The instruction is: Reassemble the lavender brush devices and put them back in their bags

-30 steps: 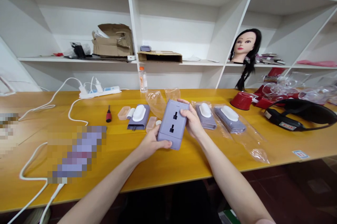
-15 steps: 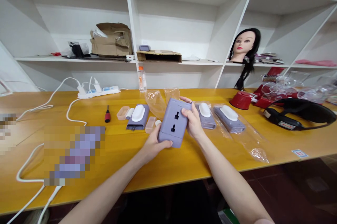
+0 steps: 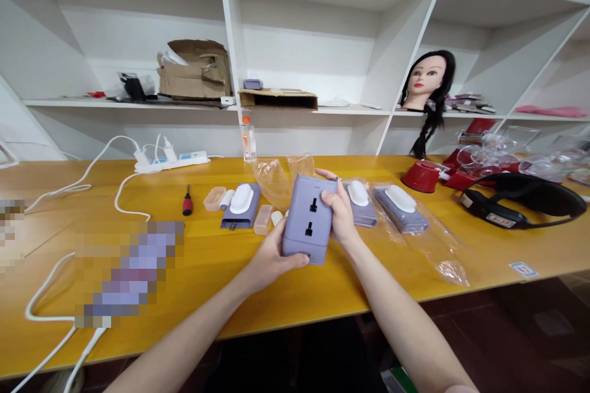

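Observation:
Above the table my left hand (image 3: 274, 251) and my right hand (image 3: 340, 208) hold a purple plastic case (image 3: 310, 208) with two black keyhole-shaped slots in its face. The left fingers grip its lower left side, with the thumb across the bottom end. On the upper right, the right thumb presses the face and the other fingers wrap behind. Left of it lies a similar purple case with a white oval piece (image 3: 242, 198) on top. Small pinkish translucent boxes (image 3: 263, 219) sit close by. Two more purple cases (image 3: 366, 214) (image 3: 403, 208) rest to the right, with clear plastic wrap around them.
A red-and-black screwdriver (image 3: 187, 203) lies left of the cases. White cables run from a power strip (image 3: 173, 161) to a blurred-out device (image 3: 133, 273). A bottle (image 3: 247, 141) stands behind. To the right are a black visor (image 3: 520, 202), red parts (image 3: 420, 176) and a mannequin head (image 3: 426, 80).
The held case has shifted slightly right and turned more upright, showing more of its bottom end. Both hands keep hold of it, and the left thumb has moved a little right and down.

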Available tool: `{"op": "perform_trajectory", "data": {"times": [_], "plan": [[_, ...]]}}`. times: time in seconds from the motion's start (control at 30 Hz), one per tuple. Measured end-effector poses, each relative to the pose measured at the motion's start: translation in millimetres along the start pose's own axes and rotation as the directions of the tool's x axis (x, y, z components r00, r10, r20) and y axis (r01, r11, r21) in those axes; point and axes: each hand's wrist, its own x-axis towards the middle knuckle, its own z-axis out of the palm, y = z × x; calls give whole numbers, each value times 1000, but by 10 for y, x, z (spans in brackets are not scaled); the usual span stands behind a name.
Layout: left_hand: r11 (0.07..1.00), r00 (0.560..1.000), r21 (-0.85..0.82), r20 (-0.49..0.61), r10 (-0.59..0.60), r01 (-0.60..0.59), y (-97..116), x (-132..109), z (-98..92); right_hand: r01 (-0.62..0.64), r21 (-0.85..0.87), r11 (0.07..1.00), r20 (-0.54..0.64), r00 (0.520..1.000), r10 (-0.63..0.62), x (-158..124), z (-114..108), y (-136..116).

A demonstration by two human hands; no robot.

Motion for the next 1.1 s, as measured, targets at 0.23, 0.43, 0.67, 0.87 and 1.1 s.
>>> {"op": "perform_trajectory", "data": {"times": [0.23, 0.43, 0.67, 0.87, 1.1], "plan": [[998, 999, 61, 38, -1, -2, -23, 13, 2, 23, 71, 997, -57, 998, -19, 14, -7, -2], [992, 997, 101, -5, 75, -74, -77, -8, -28, -75, 67, 995, -118, 990, 83, 9, 29, 35], [979, 990, 154, -29, 139, -133, -41, -51, -48, -96, 68, 993, -38, 994, 98, -7, 39, 18], [982, 993, 158, -38, 115, -107, 17, 6, -35, -52, 47, 998, -8, 999, 52, 6, 5, 9], [995, 995, 88, -90, -29, 37, -13, 108, -153, 7, -73, 997, 199, 980, 8, -10, 79, 61]]}}
